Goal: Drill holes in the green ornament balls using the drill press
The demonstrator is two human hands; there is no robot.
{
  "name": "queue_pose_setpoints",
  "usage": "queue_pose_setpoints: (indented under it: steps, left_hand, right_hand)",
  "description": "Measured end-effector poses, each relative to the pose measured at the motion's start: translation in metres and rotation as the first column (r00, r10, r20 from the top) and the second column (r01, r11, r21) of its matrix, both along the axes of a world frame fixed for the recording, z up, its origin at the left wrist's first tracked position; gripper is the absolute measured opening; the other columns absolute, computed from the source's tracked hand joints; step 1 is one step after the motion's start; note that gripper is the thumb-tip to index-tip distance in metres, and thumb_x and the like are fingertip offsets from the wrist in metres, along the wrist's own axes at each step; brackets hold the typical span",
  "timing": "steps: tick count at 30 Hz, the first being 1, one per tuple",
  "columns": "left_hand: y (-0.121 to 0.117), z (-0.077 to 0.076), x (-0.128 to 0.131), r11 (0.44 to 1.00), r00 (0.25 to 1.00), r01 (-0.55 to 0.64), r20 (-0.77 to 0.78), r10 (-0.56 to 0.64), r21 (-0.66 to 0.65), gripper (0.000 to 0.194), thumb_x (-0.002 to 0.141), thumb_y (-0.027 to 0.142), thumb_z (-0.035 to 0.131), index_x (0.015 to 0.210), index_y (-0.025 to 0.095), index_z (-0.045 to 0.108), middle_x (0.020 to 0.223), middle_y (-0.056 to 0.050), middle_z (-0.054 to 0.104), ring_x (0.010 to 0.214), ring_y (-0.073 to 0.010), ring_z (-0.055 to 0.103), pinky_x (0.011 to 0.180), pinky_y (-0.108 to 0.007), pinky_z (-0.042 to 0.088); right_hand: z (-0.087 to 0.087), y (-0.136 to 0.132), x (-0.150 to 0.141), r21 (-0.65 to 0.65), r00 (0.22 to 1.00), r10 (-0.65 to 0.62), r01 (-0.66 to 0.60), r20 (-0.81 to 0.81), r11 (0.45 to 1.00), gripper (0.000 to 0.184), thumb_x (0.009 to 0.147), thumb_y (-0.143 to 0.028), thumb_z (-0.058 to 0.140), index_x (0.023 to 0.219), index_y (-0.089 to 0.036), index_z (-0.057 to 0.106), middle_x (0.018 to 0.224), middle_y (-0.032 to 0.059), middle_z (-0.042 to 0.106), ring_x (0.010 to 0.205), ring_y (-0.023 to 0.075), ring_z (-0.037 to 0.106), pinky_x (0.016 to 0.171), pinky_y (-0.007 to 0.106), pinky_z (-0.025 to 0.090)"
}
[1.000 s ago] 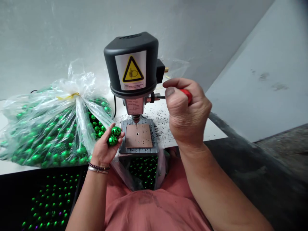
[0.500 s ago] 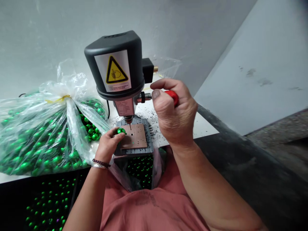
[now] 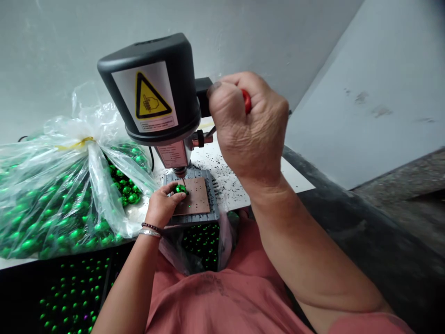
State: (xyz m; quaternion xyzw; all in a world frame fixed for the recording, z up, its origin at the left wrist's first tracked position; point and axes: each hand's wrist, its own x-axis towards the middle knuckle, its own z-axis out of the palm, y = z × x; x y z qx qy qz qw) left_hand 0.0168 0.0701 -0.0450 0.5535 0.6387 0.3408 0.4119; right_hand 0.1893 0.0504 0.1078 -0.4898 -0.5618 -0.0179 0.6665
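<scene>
Left hand [image 3: 163,204] has swung in from 9 o'clock, palm-up with two balls a second ago, and now sits at the board; right hand [image 3: 250,130] has risen with the lever [image 3: 210,131], which now slants up. Clock read from the centre of the wooden board [image 3: 199,200].

Metallic-green ball [image 3: 180,189]: round, mirror-bright, with pale highlights and dark reflections. It sits at 10 o'clock on the board, left thumb and index finger pinching it from the 9 o'clock side (second ball maybe in the palm, can't tell). Drill bit [image 3: 184,182] comes down right by the ball's 1 o'clock side; contact unclear. Chuck [image 3: 180,171] and black drill-press head [image 3: 149,88], with a yellow hand-hazard label, are at 11. Right hand is clenched round the red knob [image 3: 247,101] at about 2 o'clock, mostly hiding it.

Edges: slotted grey base [image 3: 213,206] frames the board, its front lip at 6 near the white table's [image 3: 295,178] front edge; below it, more green balls [image 3: 203,246] between plastic flaps. Knotted clear bag [image 3: 104,185] of green balls crowds 9 o'clock, just beside the left wrist. Room to move is toward 3: tabletop strewn with dark shavings [image 3: 227,183], ending at the table's right corner.
</scene>
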Motion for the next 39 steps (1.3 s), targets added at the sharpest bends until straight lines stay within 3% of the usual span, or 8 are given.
queue_pose_setpoints:
  steps: [6, 10, 16, 21, 24, 27, 32, 39]
  left_hand:
    - [-0.001, 0.009, 0.01, 0.985, 0.945, 0.134, -0.312, -0.095, 0.108, 0.044, 0.062, 0.033, 0.067, 0.105, 0.023, 0.064, 0.089, -0.002, 0.067, 0.083, -0.0193, 0.06, 0.077, -0.031, 0.045]
    - [-0.002, 0.01, 0.016, 0.961, 0.924, 0.222, -0.35, -0.152, 0.168, 0.043, 0.063, 0.028, 0.067, 0.105, 0.025, 0.064, 0.099, -0.003, 0.066, 0.094, -0.0207, 0.058, 0.088, -0.033, 0.041]
    - [-0.005, 0.011, 0.017, 0.964, 0.94, 0.206, -0.309, -0.147, 0.168, 0.039, 0.068, 0.035, 0.063, 0.106, 0.025, 0.064, 0.109, -0.004, 0.063, 0.105, -0.0215, 0.054, 0.093, -0.033, 0.037]
    - [-0.008, 0.016, 0.02, 0.976, 0.882, 0.197, -0.451, -0.134, 0.096, 0.04, 0.071, 0.038, 0.059, 0.109, 0.025, 0.062, 0.098, -0.004, 0.067, 0.092, -0.0202, 0.059, 0.082, -0.03, 0.041]
    - [-0.009, 0.018, 0.021, 0.975, 0.845, 0.212, -0.514, -0.147, 0.07, 0.039, 0.072, 0.039, 0.057, 0.109, 0.026, 0.061, 0.093, -0.003, 0.067, 0.084, -0.0189, 0.06, 0.075, -0.028, 0.042]
    - [-0.008, 0.017, 0.021, 0.968, 0.838, 0.231, -0.525, -0.15, 0.093, 0.039, 0.072, 0.04, 0.057, 0.108, 0.025, 0.062, 0.093, -0.003, 0.067, 0.084, -0.0186, 0.059, 0.073, -0.027, 0.041]
    - [-0.007, 0.017, 0.02, 0.965, 0.828, 0.249, -0.535, -0.168, 0.081, 0.039, 0.072, 0.039, 0.057, 0.108, 0.025, 0.062, 0.087, -0.003, 0.068, 0.081, -0.0192, 0.059, 0.069, -0.027, 0.041]
    - [-0.009, 0.017, 0.021, 0.963, 0.816, 0.252, -0.556, -0.159, 0.094, 0.036, 0.073, 0.039, 0.057, 0.106, 0.026, 0.063, 0.093, -0.003, 0.067, 0.086, -0.0196, 0.059, 0.073, -0.027, 0.041]
  right_hand:
    - [0.002, 0.005, 0.001, -0.006, 0.999, 0.042, -0.042, -0.031, 0.999, 0.02, 0.079, -0.035, 0.048, 0.065, -0.021, 0.051, 0.056, -0.0033, 0.045, 0.052, 0.006, 0.038, 0.055, 0.02, 0.038]
    - [0.001, 0.005, 0.0, -0.001, 0.998, 0.04, -0.04, -0.051, 0.999, 0.02, 0.078, -0.036, 0.05, 0.066, -0.021, 0.051, 0.056, -0.0041, 0.044, 0.052, 0.0053, 0.039, 0.054, 0.019, 0.039]
    - [0.0, 0.003, 0.0, 0.004, 0.996, 0.07, -0.07, -0.058, 0.998, 0.018, 0.078, -0.034, 0.048, 0.065, -0.022, 0.053, 0.054, -0.0042, 0.045, 0.05, 0.0058, 0.039, 0.053, 0.02, 0.039]
    - [-0.003, -0.004, 0.0, 0.042, 0.999, 0.04, -0.04, -0.011, 0.998, 0.019, 0.079, -0.028, 0.047, 0.065, -0.02, 0.056, 0.05, -0.0048, 0.042, 0.049, 0.0043, 0.038, 0.052, 0.018, 0.038]
    - [-0.008, -0.012, 0.001, 0.037, 0.998, 0.037, -0.038, 0.044, 0.999, 0.019, 0.08, -0.027, 0.045, 0.071, -0.018, 0.06, 0.057, -0.0027, 0.051, 0.058, 0.0051, 0.046, 0.058, 0.02, 0.04]
    - [-0.012, -0.021, 0.002, -0.032, 0.995, 0.023, -0.02, 0.097, 0.999, 0.02, 0.079, -0.024, 0.045, 0.067, -0.018, 0.06, 0.061, -0.0011, 0.055, 0.061, 0.0067, 0.05, 0.058, 0.022, 0.04]
    - [-0.012, -0.032, 0.001, -0.197, 0.996, 0.072, -0.059, 0.06, 0.979, 0.018, 0.073, -0.017, 0.047, 0.062, -0.018, 0.061, 0.049, -0.0045, 0.048, 0.047, 0.0039, 0.04, 0.049, 0.019, 0.036]
    - [-0.031, -0.043, 0.0, -0.206, 0.988, 0.153, -0.145, 0.021, 0.968, 0.021, 0.078, -0.019, 0.044, 0.066, -0.018, 0.062, 0.052, -0.0045, 0.049, 0.051, 0.0042, 0.044, 0.052, 0.018, 0.039]
